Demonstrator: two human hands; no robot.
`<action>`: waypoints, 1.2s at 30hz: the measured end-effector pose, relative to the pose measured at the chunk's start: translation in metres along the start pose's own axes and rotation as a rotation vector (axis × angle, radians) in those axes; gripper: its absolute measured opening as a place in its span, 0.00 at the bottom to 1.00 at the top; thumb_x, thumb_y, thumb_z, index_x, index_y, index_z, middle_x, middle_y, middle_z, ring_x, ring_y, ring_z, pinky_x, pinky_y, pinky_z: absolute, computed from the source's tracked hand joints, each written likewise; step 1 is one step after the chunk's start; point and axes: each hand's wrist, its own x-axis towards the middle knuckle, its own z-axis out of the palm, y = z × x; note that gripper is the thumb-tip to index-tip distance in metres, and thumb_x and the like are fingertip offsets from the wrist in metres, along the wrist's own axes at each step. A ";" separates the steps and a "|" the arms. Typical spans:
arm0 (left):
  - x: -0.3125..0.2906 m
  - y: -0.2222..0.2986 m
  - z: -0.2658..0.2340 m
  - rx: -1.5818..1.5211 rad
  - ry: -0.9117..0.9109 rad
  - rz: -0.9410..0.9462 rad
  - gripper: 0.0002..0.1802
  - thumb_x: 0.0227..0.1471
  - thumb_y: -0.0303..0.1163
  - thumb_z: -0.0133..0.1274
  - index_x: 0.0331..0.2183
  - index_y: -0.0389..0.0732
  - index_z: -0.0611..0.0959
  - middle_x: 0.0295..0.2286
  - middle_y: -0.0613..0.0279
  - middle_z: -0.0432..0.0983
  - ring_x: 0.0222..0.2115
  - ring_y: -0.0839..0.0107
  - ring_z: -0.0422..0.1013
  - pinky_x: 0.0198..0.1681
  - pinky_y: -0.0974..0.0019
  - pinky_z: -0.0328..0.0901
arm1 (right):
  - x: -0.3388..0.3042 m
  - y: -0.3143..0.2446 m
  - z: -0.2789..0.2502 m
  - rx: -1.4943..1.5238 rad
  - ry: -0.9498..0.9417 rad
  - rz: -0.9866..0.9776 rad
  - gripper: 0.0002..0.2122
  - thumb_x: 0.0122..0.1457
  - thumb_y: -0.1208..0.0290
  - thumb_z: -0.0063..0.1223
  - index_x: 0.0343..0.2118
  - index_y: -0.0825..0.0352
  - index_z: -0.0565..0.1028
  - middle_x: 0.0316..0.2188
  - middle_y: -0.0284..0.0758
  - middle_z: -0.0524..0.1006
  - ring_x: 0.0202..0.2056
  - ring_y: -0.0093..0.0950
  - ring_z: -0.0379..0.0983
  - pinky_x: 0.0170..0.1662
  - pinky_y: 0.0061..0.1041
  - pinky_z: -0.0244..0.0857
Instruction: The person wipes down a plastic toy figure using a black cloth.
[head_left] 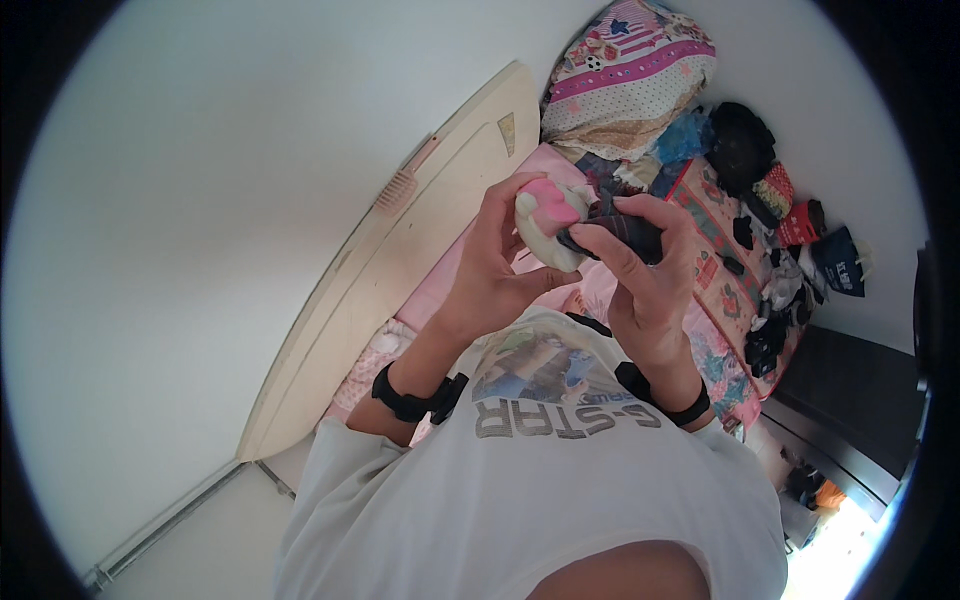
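Up in front of my chest, my left hand (490, 268) curls its fingers and thumb around a rounded cream-white object with a pink part (545, 220); its exact kind is unclear. Closed by thumb and fingers, my right hand (652, 292) grips a dark, dull-surfaced object with faint reddish lines (632, 236), also of unclear kind. The dark piece reaches the right side of the cream-and-pink one and overlaps it in view. Whether the two are joined cannot be made out. Black bands are on both wrists.
A cream headboard (400, 250) leans along the left, with a pink comb (396, 190) on its top edge. Pink bedding lies beneath my hands. A patterned bundle (630, 85) sits at the far end. Bags and small dark items crowd a red floral surface (705, 255) beside a black cabinet (850, 385).
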 end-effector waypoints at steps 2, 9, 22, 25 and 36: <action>-0.004 -0.002 0.000 -0.012 0.007 0.005 0.51 0.39 0.16 0.69 0.60 0.41 0.58 0.54 0.54 0.63 0.57 0.64 0.64 0.61 0.57 0.63 | -0.003 0.000 0.002 0.038 0.040 0.045 0.24 0.40 0.87 0.55 0.40 0.56 0.84 0.43 0.39 0.71 0.42 0.39 0.71 0.43 0.32 0.70; -0.004 0.008 -0.003 -0.133 0.016 0.025 0.52 0.39 0.17 0.69 0.61 0.41 0.57 0.55 0.54 0.63 0.58 0.64 0.64 0.61 0.56 0.63 | -0.008 0.016 -0.001 -0.024 0.083 0.119 0.21 0.44 0.86 0.56 0.41 0.58 0.84 0.44 0.42 0.69 0.44 0.37 0.72 0.45 0.30 0.70; -0.011 0.000 0.001 -0.116 0.044 0.000 0.53 0.37 0.17 0.70 0.61 0.41 0.58 0.54 0.57 0.63 0.57 0.65 0.64 0.61 0.58 0.63 | -0.006 -0.001 0.008 0.054 0.074 0.076 0.24 0.40 0.88 0.53 0.40 0.57 0.84 0.45 0.41 0.71 0.43 0.38 0.71 0.44 0.32 0.69; -0.012 0.002 0.000 -0.113 0.035 0.015 0.53 0.37 0.17 0.70 0.61 0.41 0.58 0.54 0.57 0.63 0.57 0.65 0.64 0.60 0.58 0.64 | -0.005 -0.001 0.005 0.039 0.083 0.101 0.23 0.41 0.88 0.54 0.40 0.57 0.84 0.44 0.41 0.71 0.43 0.38 0.71 0.43 0.32 0.69; -0.016 0.007 -0.002 -0.079 0.028 -0.027 0.53 0.36 0.19 0.72 0.61 0.42 0.60 0.54 0.58 0.64 0.56 0.66 0.66 0.59 0.59 0.65 | -0.005 0.001 -0.004 0.074 -0.009 0.122 0.17 0.44 0.85 0.57 0.37 0.59 0.84 0.44 0.40 0.70 0.43 0.39 0.71 0.43 0.32 0.70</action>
